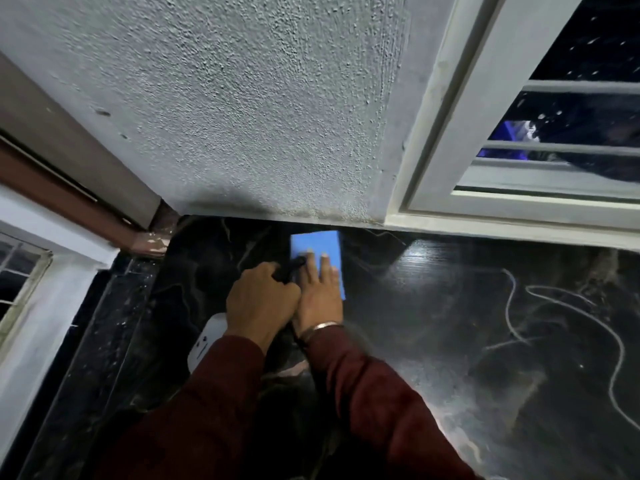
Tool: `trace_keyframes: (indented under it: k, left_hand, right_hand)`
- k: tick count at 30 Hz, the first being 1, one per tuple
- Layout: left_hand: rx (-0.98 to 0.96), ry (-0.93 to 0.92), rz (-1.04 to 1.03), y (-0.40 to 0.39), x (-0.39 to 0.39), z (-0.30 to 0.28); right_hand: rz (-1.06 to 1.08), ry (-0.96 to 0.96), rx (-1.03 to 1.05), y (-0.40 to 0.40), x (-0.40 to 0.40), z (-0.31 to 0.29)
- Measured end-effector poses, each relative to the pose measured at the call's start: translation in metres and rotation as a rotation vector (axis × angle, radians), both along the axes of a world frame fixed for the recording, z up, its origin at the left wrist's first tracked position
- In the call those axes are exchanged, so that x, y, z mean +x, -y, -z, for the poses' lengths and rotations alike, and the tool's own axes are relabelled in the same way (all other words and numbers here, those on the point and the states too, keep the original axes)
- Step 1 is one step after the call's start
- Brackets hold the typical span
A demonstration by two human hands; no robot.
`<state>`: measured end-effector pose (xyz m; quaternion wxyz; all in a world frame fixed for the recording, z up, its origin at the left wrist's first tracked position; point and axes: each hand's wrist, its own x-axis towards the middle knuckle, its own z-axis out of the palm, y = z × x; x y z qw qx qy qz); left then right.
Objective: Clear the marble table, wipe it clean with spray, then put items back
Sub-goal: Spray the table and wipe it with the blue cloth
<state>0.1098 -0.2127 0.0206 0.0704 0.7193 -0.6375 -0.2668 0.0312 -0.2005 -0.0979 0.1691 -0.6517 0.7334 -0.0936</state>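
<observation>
The folded blue rectangular cloth (315, 252) is found on the black veined marble table (450, 306) near the wall, long axis running away from the person, pressed flat-fingered by the right hand (320, 292), while the left hand (261, 299) beside it grips a white spray bottle (207, 337).

Both arms, in dark red sleeves, are reaching from the lower centre of the frame. The left hand (262, 299) is curling in a closed grip; the right hand (320, 289) is lying flat, fingers straight.
</observation>
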Motion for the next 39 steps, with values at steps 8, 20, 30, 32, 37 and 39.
trace_keyframes:
  k: [8,20,30,32,37,39]
  left_hand:
    - [-0.018,-0.007,0.004,-0.002,-0.012,-0.009]
    - [-0.008,-0.08,0.135,-0.034,-0.065,-0.014]
    - [0.0,-0.107,0.18,-0.062,-0.079,-0.014]
    - [-0.023,-0.133,0.183,-0.067,-0.073,-0.014]
    - [-0.033,-0.15,0.223,-0.075,-0.064,-0.013]
    - [-0.027,-0.135,0.239,-0.079,-0.064,-0.016]
  right_hand:
    - [-0.041,-0.013,-0.028,-0.003,-0.082,0.0]
    - [0.358,-0.222,-0.04,-0.098,-0.153,0.01]
    - [-0.073,-0.279,-0.131,-0.173,-0.202,0.009]
    - [0.251,-0.27,-0.076,-0.173,-0.245,0.003]
    - [0.383,-0.285,-0.043,-0.165,-0.143,0.003]
    - [0.0,-0.251,-0.008,-0.184,-0.069,0.007]
